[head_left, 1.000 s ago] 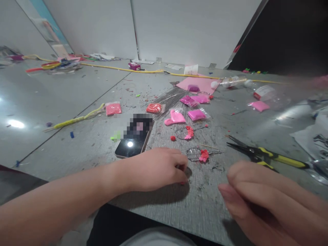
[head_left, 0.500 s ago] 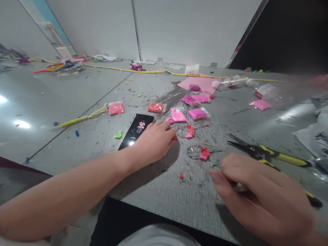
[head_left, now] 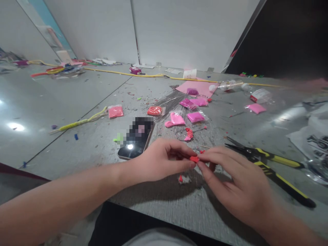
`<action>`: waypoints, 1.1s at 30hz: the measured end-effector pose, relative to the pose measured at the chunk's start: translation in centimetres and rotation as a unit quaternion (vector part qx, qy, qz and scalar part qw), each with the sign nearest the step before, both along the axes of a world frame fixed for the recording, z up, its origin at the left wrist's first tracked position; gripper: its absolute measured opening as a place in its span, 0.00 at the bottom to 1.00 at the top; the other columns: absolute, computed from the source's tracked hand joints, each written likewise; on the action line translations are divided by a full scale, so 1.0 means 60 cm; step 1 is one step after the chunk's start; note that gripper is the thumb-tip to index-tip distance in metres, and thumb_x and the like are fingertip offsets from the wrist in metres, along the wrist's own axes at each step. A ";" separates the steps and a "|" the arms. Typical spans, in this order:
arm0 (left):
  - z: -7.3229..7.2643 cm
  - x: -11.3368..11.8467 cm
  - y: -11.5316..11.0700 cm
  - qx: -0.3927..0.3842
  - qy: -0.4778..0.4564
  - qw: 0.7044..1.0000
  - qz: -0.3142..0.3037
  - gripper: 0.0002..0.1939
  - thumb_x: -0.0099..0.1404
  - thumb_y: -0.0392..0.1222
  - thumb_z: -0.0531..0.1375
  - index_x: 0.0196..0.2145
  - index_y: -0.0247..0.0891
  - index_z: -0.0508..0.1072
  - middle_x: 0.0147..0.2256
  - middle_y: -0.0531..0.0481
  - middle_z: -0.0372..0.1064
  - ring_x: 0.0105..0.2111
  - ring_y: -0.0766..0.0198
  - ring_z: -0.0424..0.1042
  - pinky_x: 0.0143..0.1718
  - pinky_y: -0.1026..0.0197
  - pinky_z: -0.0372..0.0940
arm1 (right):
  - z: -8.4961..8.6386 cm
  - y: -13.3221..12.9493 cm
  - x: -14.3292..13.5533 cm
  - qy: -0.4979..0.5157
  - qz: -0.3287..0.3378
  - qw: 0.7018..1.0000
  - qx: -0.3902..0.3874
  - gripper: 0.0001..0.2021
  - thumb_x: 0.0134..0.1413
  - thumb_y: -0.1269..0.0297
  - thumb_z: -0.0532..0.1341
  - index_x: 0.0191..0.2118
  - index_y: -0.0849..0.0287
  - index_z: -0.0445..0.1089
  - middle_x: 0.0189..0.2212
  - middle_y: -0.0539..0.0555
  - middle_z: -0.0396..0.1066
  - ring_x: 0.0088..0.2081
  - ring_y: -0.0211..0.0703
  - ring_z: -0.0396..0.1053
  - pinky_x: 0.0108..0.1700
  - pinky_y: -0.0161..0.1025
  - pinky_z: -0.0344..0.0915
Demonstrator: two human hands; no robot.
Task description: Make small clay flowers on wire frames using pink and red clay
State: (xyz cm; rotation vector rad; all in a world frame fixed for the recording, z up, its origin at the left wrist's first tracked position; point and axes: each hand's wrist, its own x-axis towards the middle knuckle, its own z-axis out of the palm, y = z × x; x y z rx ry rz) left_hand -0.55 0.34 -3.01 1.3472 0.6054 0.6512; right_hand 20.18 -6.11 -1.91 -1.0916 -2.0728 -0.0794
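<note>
Far left of the fingers: a yellow, fuzzy strip on pale sticks (head_left: pixel 77 124) is laid on the grey work surface (head_left: pixel 92 147), with a flat coral-pink packet in clear film (head_left: pixel 115 111) near its end.
Phone: beyond and left of the left fingers, a black, glass-fronted phone (head_left: pixel 137 145) is set face up; room on that side is limited by it.
Left hand: by the thumb and forefinger of the left hand (head_left: pixel 157 162), drawn to a narrow pinch, one side of a small, red, soft-looking lump (head_left: pixel 194 159) is gripped.
Loose scrap: just nearer the body than the left fingertips, a small red scrap (head_left: pixel 180 178) is left lying; it could be brushed by a lowered palm.
Wire shape: beyond the fingertips, a looped dark wire shape with red and pink blossoms (head_left: pixel 189 134) is laid.
Red lump: between both sets of fingertips it is held; the step in hand is judged to be shaping by pinching, and a light, even touch seems called for next.
Right hand: the lump's other side is pinched by the right hand (head_left: pixel 238 181); behind its fingers another red blossom (head_left: pixel 202 151) is partly hidden.
Pliers: right of the right fingers, black pliers with yellow-and-black handles (head_left: pixel 284 160) are laid, and sideways movement is hampered by them.
</note>
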 end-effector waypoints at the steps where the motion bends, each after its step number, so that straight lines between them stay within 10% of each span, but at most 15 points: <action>1: -0.001 0.000 -0.001 0.010 0.009 1.000 0.003 0.12 0.63 0.42 0.71 0.41 0.33 0.81 0.37 0.46 0.80 0.36 0.64 0.78 0.41 0.61 0.73 | 0.001 0.000 -0.001 -0.004 0.005 1.000 -0.001 0.04 0.63 0.72 0.63 0.42 0.57 0.73 0.37 0.54 0.79 0.39 0.41 0.78 0.44 0.39 0.75; 13: 0.000 -0.003 -0.003 -0.038 0.021 0.998 -0.053 0.10 0.63 0.41 0.71 0.39 0.32 0.80 0.33 0.48 0.77 0.32 0.68 0.75 0.37 0.64 0.70 | 0.009 0.001 0.001 -0.076 0.072 0.994 -0.041 0.05 0.63 0.72 0.58 0.36 0.56 0.67 0.29 0.51 0.74 0.29 0.40 0.73 0.31 0.37 0.70; 18: 0.004 -0.005 0.002 -0.014 0.045 0.998 -0.040 0.11 0.63 0.41 0.69 0.38 0.33 0.75 0.33 0.49 0.74 0.30 0.67 0.73 0.35 0.62 0.69 | 0.008 -0.004 0.002 0.015 0.003 0.995 -0.095 0.05 0.62 0.70 0.59 0.35 0.53 0.69 0.32 0.49 0.79 0.30 0.38 0.78 0.29 0.33 0.72; 22: 0.006 -0.015 0.016 0.178 0.163 0.970 0.022 0.09 0.66 0.41 0.65 0.42 0.35 0.77 0.37 0.47 0.76 0.35 0.63 0.73 0.39 0.59 0.69 | 0.003 -0.005 0.008 0.140 -0.047 0.981 -0.128 0.04 0.59 0.68 0.66 0.35 0.50 0.72 0.34 0.46 0.81 0.32 0.37 0.79 0.33 0.31 0.76; 26: 0.002 -0.025 0.033 0.409 0.269 0.871 0.041 0.10 0.66 0.32 0.60 0.43 0.34 0.79 0.42 0.43 0.76 0.41 0.58 0.74 0.46 0.54 0.69 | -0.001 -0.002 0.017 0.185 -0.032 0.968 -0.164 0.04 0.58 0.63 0.70 0.35 0.50 0.75 0.35 0.48 0.81 0.37 0.41 0.80 0.36 0.33 0.78; 33: -0.015 -0.032 0.050 0.474 0.326 0.818 0.009 0.14 0.69 0.32 0.57 0.48 0.34 0.80 0.43 0.39 0.74 0.45 0.54 0.74 0.50 0.49 0.70 | -0.003 0.000 0.019 0.148 -0.100 0.968 -0.176 0.07 0.63 0.57 0.67 0.43 0.51 0.78 0.31 0.48 0.81 0.28 0.40 0.79 0.30 0.35 0.75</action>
